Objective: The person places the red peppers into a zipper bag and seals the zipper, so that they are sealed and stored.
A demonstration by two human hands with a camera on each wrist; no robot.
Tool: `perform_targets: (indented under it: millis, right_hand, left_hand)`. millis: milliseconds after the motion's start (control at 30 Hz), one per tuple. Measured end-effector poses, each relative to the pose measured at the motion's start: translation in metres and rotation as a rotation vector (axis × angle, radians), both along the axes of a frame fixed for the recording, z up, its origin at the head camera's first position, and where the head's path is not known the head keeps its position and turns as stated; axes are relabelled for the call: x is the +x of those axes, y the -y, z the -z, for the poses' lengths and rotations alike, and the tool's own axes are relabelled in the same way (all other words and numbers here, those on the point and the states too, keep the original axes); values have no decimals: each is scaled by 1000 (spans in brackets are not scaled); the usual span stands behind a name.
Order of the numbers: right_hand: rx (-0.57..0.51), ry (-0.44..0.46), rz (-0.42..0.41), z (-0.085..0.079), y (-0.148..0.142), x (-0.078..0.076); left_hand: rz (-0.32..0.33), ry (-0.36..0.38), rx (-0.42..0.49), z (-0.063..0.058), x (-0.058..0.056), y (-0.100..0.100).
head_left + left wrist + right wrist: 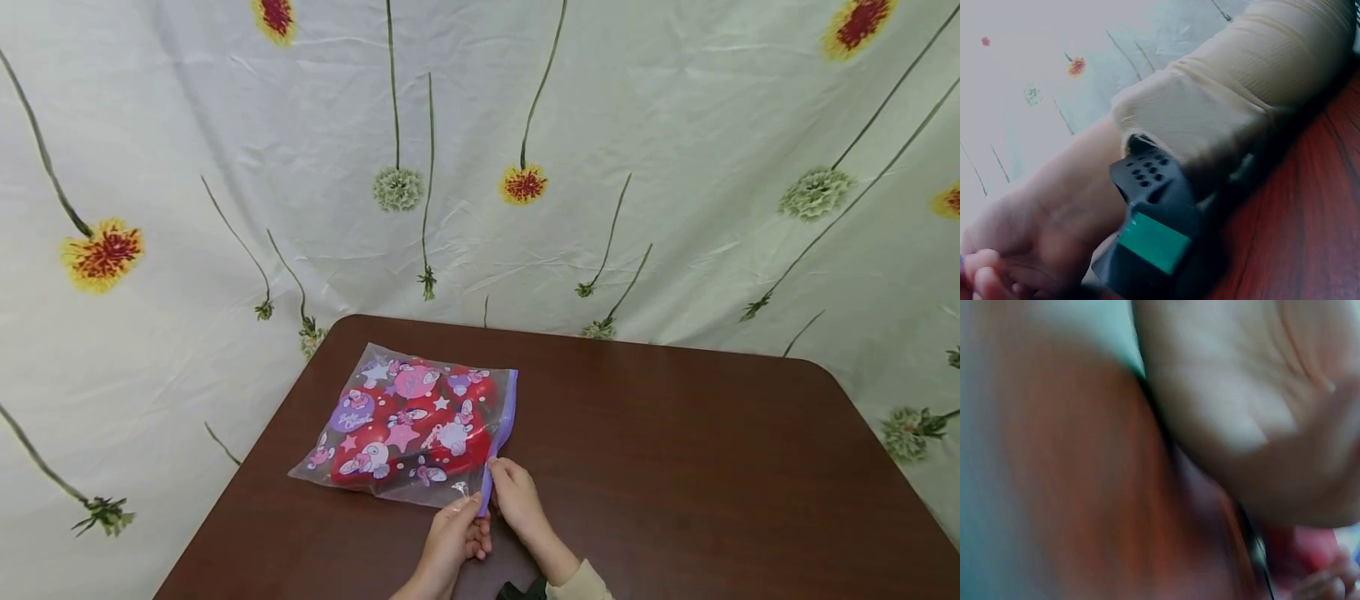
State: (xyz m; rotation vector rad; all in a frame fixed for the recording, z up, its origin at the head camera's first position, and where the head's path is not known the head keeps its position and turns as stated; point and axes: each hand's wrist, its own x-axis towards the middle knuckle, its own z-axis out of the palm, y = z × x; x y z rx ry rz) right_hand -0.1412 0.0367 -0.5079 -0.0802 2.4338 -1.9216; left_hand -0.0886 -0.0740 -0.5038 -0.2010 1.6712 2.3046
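A clear zip bag (pixel 408 425), printed with pink and purple stars and cartoon figures, lies on the brown table with something red inside; the kind of its contents cannot be made out. My left hand (pixel 450 537) pinches the near corner, at the end of the purple zip edge (pixel 507 408). Just beyond it, my right hand (pixel 517 496) pinches that same edge between thumb and fingers. In the left wrist view a hand (pixel 1041 237) with curled fingers shows at the lower left. Blur covers the right wrist view, where a palm (pixel 1241 412) fills the upper right.
The brown table (pixel 675 467) has rounded far corners. Behind it hangs a pale curtain (pixel 480 108) printed with flowers. A black wrist device with a green patch (pixel 1155 242) sits below a beige sleeve (pixel 1197 106).
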Motion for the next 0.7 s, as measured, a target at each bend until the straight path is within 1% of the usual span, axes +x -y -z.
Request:
perform_targets:
  millis: [100, 133, 200, 267, 400, 600, 700]
  right_hand:
    - [64, -51, 94, 1, 8, 3]
    - [84, -60, 116, 0, 10, 4]
    - [92, -71, 145, 0, 12, 4]
    - [89, -85, 158, -1, 14, 5]
    - [75, -80, 172, -3, 14, 6]
    - [7, -7, 175, -4, 13, 5]
    - [-10, 9, 173, -3, 12, 4]
  left_hand:
    - [-40, -45, -33, 2, 0, -4]
    - [-53, -56, -47, 3, 0, -5]
    - [-75, -69, -75, 2, 0, -8]
    - [-84, -79, -95, 3, 0, -9]
    - [-85, -88, -127, 5, 0, -9]
    - [-84, -101, -144, 5, 1, -11]
    - [-83, -102, -152, 5, 1, -11]
